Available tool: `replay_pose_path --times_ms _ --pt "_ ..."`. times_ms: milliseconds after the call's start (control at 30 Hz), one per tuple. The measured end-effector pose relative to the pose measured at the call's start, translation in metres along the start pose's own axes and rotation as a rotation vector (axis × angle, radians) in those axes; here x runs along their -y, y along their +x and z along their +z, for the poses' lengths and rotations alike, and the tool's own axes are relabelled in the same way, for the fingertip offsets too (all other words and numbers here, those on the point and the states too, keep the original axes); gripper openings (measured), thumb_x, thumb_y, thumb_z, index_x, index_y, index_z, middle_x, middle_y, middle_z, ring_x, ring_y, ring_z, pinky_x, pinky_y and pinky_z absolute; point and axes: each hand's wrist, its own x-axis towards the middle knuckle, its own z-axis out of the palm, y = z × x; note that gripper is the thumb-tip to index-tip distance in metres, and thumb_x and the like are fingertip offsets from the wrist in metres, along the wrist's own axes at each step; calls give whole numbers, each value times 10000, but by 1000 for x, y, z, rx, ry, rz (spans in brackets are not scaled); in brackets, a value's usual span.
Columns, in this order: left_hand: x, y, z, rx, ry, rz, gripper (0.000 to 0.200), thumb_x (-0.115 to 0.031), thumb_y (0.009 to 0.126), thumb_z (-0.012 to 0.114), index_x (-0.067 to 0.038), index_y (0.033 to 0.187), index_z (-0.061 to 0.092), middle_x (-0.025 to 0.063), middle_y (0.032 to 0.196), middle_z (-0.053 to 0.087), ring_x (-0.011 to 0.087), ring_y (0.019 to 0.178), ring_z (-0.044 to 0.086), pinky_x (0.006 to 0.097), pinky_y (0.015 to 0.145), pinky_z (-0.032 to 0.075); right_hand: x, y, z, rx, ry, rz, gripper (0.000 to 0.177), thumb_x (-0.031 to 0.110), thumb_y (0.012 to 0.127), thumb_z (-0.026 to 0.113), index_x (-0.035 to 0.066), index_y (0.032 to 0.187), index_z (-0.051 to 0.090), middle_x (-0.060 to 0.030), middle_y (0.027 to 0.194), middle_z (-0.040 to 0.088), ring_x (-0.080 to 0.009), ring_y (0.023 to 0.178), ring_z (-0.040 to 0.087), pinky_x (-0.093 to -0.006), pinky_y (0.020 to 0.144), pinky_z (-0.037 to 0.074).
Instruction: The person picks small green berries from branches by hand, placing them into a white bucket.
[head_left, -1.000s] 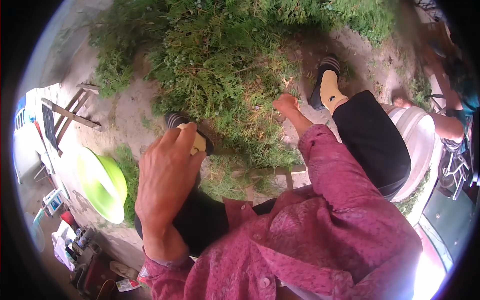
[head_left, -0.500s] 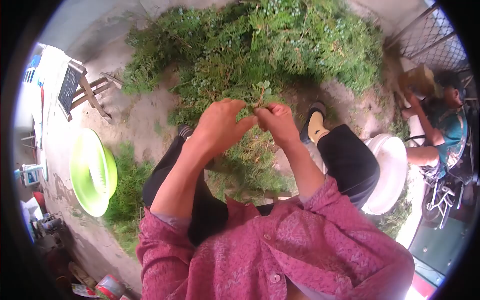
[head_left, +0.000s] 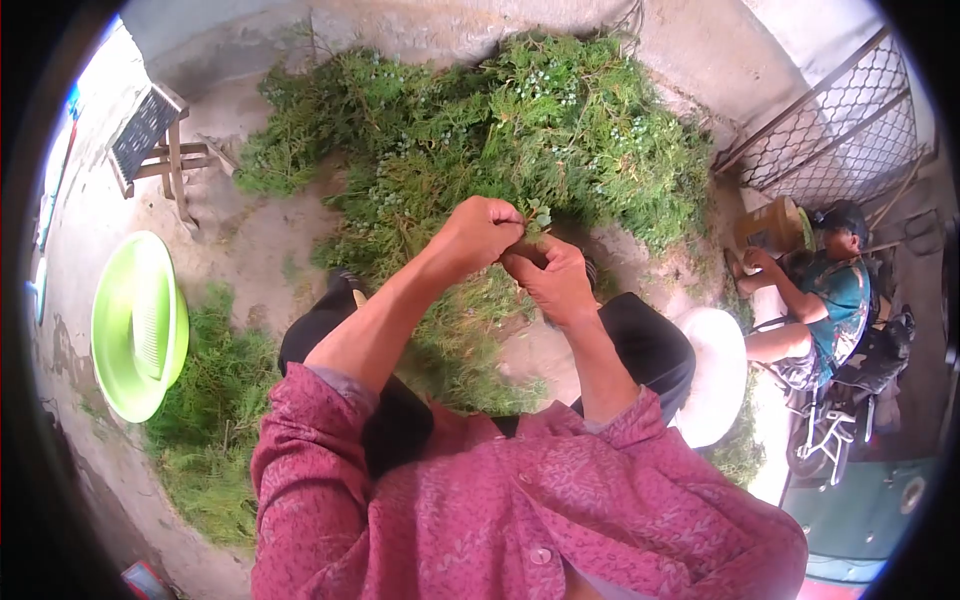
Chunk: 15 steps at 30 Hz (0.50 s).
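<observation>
My left hand [head_left: 476, 236] is closed, thumb and fingers pinched at a small evergreen sprig [head_left: 538, 219] with pale green cones on it. My right hand [head_left: 553, 279] meets it from the other side, its fingers bent round the lower end of the same sprig; the stem is mostly hidden by the fingers. Just beyond both hands spreads a large heap of cut evergreen branches [head_left: 590, 130], dotted with pale bluish-green cones. More loose greenery [head_left: 465, 340] lies on the ground between my legs.
A lime-green basin [head_left: 110, 330] stands at left beside another greenery pile [head_left: 215, 410]. A white tub [head_left: 718, 375] is by my right knee. At right a seated person [head_left: 835, 300] handles a yellowish bucket [head_left: 768, 232]. A wooden stool [head_left: 172, 165] and a mesh gate [head_left: 840, 120] stand farther back.
The view has shifted, showing more wall and gate. My hands have come closer together around the sprig, the left now slightly higher. The other person's arm and bucket have also shifted.
</observation>
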Motion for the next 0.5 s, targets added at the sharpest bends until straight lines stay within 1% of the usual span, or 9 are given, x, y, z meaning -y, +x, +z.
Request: replay_pose_path --times_ms 33,100,133,200,233,333,400,433,500 --pt "-2 0 -2 -3 -5 7 124 -106 773 553 10 786 596 0 660 540 63 570 459 235 512 376 2 -2 -4 2 -7 -4 91 101 756 627 37 817 608 2 663 577 -49 571 483 -189 498 384" --pt "-7 -2 -8 78 -93 -24 123 -117 785 542 0 790 583 16 673 566 82 569 503 240 524 404 5 -5 -20 80 312 185 114 67 772 586 12 872 594 -26 700 580 -83 596 520 -192 516 410" --pt "-11 -5 -11 75 -94 -19 123 -117 785 542 0 790 583 16 673 566 82 569 503 240 524 404 6 -5 -30 82 308 181 114 67 772 586 12 872 594 -26 700 580 -83 596 520 -192 516 410" --pt "-19 -11 -15 159 -168 -55 126 -133 798 532 -14 798 571 36 687 588 105 600 552 244 546 432 6 -4 -48 14 900 149 149 84 800 570 24 936 566 -44 741 561 -106 624 521 -197 490 399" --pt "-18 -12 -15 163 -170 -52 126 -133 798 532 -14 798 571 36 687 588 105 600 552 244 546 432 5 -4 -52 11 897 147 149 84 800 570 24 936 566 -44 741 561 -106 624 521 -197 490 399" --pt "-15 -10 -13 273 -125 -61 134 -146 805 530 -17 815 567 52 702 599 124 613 574 253 554 449 6 0 -55 -99 912 166 234 117 810 584 24 1015 522 -53 827 550 -116 663 523 -200 493 393" --pt "-17 -12 -10 339 -77 -88 139 -155 804 536 -20 806 567 47 706 596 120 614 569 254 553 448 8 1 -44 -37 677 119 314 143 796 620 29 1063 501 -45 857 541 -110 661 511 -205 505 396" --pt "-17 -12 -9 341 -76 -89 139 -155 804 536 -20 806 567 47 706 596 120 614 569 254 553 448 5 0 -43 32 632 107 382 143 775 650 33 1101 485 -39 870 529 -105 657 507 -213 522 404" --pt "-16 -12 -10 379 -94 -89 143 -163 800 540 -24 805 567 36 700 585 119 623 567 256 553 449 6 -1 -43 82 584 102 396 141 767 659 33 1107 486 -33 845 528 -99 666 514 -212 521 405"
